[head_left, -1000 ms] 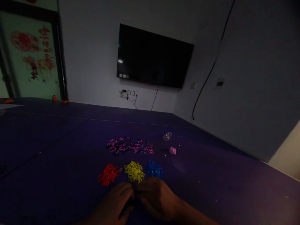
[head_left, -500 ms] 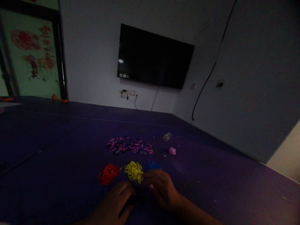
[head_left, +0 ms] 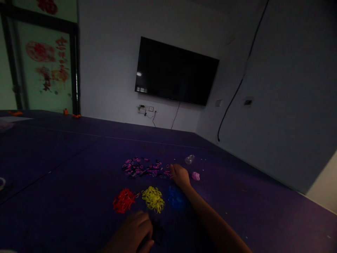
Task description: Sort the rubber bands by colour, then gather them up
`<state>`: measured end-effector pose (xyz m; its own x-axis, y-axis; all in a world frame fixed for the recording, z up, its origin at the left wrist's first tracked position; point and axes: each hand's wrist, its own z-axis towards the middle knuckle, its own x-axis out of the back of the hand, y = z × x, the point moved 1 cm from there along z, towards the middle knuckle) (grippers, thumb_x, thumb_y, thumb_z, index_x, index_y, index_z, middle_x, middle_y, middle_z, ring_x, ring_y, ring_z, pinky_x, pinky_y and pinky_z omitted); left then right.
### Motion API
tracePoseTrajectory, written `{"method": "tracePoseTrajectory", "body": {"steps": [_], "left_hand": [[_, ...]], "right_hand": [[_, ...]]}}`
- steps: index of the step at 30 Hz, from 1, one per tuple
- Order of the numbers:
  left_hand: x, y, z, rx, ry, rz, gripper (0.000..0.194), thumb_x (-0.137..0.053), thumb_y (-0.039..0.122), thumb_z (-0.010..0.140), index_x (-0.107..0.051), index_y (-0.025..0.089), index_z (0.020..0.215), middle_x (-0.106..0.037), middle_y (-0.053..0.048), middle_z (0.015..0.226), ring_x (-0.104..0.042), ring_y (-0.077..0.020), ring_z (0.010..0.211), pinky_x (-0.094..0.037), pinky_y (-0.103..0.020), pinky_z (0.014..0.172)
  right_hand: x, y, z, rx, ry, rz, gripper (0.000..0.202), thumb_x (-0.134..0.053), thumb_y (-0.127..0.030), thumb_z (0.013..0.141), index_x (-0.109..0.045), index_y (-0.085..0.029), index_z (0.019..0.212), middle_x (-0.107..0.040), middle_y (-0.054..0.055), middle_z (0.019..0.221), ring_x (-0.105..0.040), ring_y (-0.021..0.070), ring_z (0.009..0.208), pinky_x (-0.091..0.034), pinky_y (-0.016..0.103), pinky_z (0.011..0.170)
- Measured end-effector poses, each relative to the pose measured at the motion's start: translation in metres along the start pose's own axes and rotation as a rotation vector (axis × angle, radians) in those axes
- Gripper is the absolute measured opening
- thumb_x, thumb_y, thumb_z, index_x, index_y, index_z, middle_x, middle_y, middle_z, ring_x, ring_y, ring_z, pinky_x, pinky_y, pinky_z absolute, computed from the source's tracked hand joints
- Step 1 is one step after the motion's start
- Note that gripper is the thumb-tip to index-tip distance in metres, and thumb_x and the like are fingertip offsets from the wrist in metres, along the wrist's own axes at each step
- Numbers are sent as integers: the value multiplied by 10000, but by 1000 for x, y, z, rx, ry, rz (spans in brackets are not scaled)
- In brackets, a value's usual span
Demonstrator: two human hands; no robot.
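Note:
Small rubber bands lie in piles on the purple surface: a red pile (head_left: pixel 124 200), a yellow pile (head_left: pixel 153 199) and a blue pile (head_left: pixel 175 197). Beyond them is a loose scatter of pink and black bands (head_left: pixel 142 168). My right hand (head_left: pixel 180 175) reaches over the blue pile to the scatter's right edge, its fingertips down among the pink bands; what they hold, if anything, is hidden. Below the yellow pile, my left hand (head_left: pixel 136 232) rests with fingers curled beside a dim dark pile (head_left: pixel 158 230). Whether its fingers hold anything is too dark to tell.
A pink lump (head_left: pixel 195 176) and a clear plastic object (head_left: pixel 189 159) sit right of the scatter. A wall stands behind with a television (head_left: pixel 176 70). Small orange objects (head_left: pixel 76 116) lie at the far left edge. A round-edged item (head_left: pixel 2 183) shows at left.
My right hand has moved forward from beside the yellow and blue piles to the pink bands, uncovering the blue pile. My left hand has stayed near its place. The view has tilted up slightly.

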<state>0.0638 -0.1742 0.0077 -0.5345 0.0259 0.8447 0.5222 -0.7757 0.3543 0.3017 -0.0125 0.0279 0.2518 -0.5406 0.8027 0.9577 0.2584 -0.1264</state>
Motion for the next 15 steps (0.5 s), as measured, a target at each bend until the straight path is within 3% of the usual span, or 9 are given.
{"method": "tracePoseTrajectory", "body": {"steps": [6, 15], "left_hand": [[-2, -2, -1, -79, -63, 13, 131, -604, 222, 798, -490, 188, 744, -551, 8, 767, -495, -150, 741, -392, -249, 667], [1, 1, -1, -88, -49, -26, 98, -582, 135, 761, -529, 196, 816, -566, -14, 843, -508, -167, 790, -397, -251, 651]], "right_hand": [[-10, -4, 13, 62, -187, -113, 388, -282, -352, 951, -595, -181, 798, -646, 62, 836, -592, 152, 771, -331, 232, 622], [-3, -3, 4, 88, -271, -88, 311, -328, -321, 930, -606, -190, 879, -652, 68, 940, -575, 165, 905, -360, 227, 702]]}}
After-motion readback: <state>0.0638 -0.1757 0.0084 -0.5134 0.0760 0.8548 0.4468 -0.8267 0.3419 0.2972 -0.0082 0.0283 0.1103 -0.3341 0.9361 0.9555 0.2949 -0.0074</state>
